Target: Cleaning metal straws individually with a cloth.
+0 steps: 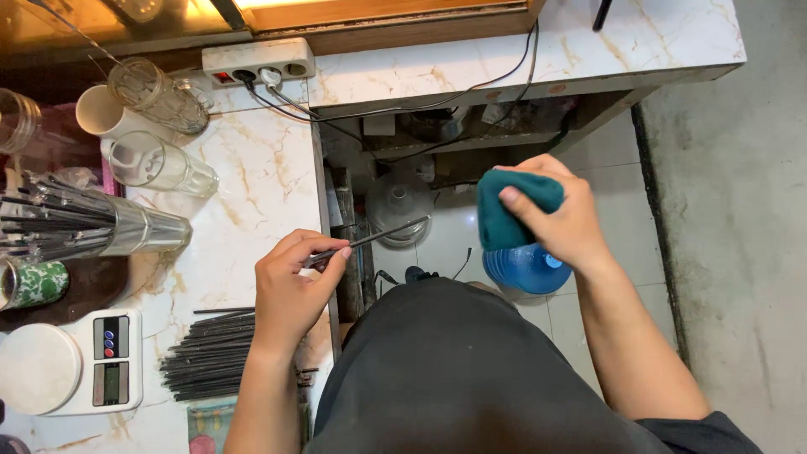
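Over the gap between the marble counter (252, 181) and the tiled floor, we've got a thin dark skewer (382, 236) pinched in the left hand (294, 290), fingers closed tight round its near end, tip pointing out to the right. Right hand (565, 223) is wrapped round a bunched teal cloth (504, 214), held just beside the skewer tip but not touching it, w/ a blue water jug (528, 269) on the floor right under it. Looks to us like the wiping step, one stick at a time, so next move prob needs cloth and stick brought together w/o bending it. Containers: metal cup (139, 229) lying on its side on the counter, stuffed w/ more dark sticks; two empty-looking glasses (168, 164) tipped over and a white mug (102, 113) beside them, can't see inside. Loose pile of sticks (210, 357) lies by the white kitchen scale (84, 361); green-patterned can (34, 283) at far left, contents unclear.
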